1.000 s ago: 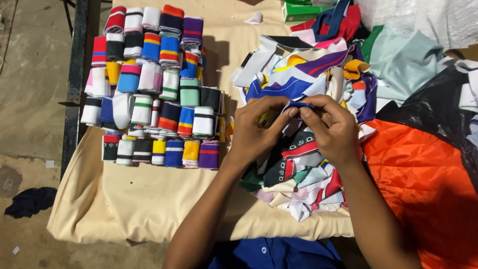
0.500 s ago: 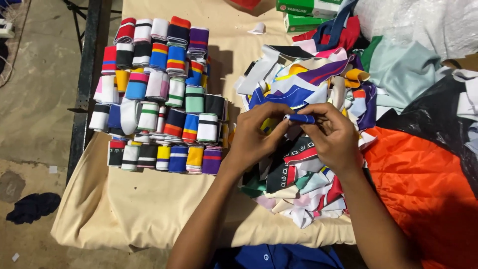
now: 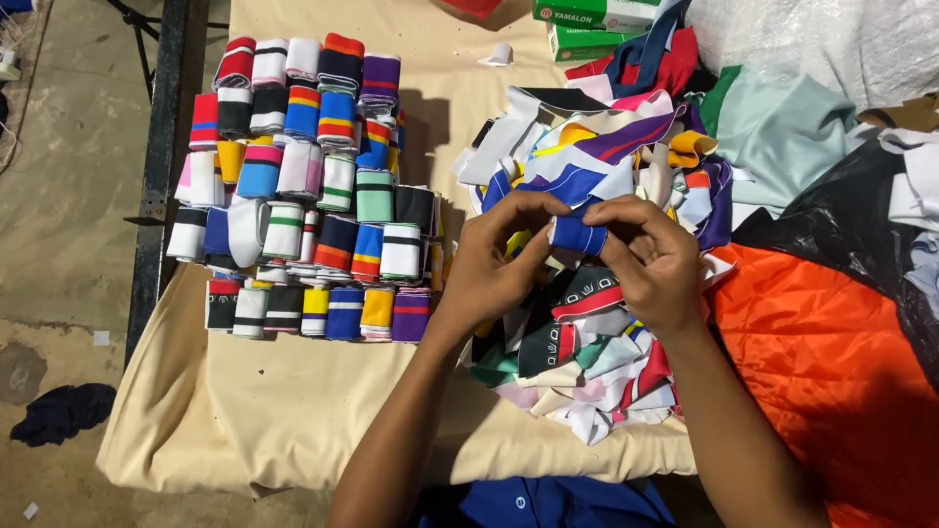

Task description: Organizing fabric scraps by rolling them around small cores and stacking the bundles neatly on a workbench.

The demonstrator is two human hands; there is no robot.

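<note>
I am holding a small blue strip of cloth (image 3: 577, 235) up over the counter (image 3: 323, 411), right between my two hands. It is folded over, and it has a thin white edge on it. My left hand (image 3: 494, 259) is pinching the left end of it, with my thumb and the tips of my fingers (image 3: 548, 203) pressed together on the cloth. My right hand (image 3: 650, 256) is pinching the right end the same way, with its fingers curled over the top. My two hands are almost touching each other. Just under my hands a big messy pile of cloth strips (image 3: 597, 332) is lying on the counter, in blue, white, red, yellow, purple and black. To the left of the pile, lots of folded strips (image 3: 303, 196) are sitting in neat rows, packed close side by side, each one with bright stripes. A tan cloth (image 3: 293, 391) is covering the counter and hanging over the near edge. On my right a shiny orange sheet (image 3: 822, 362) is lying beside the pile, with a black bag (image 3: 851, 235) just behind it. Green boxes (image 3: 592, 22) are sitting at the far end of the counter. Down on the floor to the left, a dark rag (image 3: 61, 413) is lying well apart from everything.
</note>
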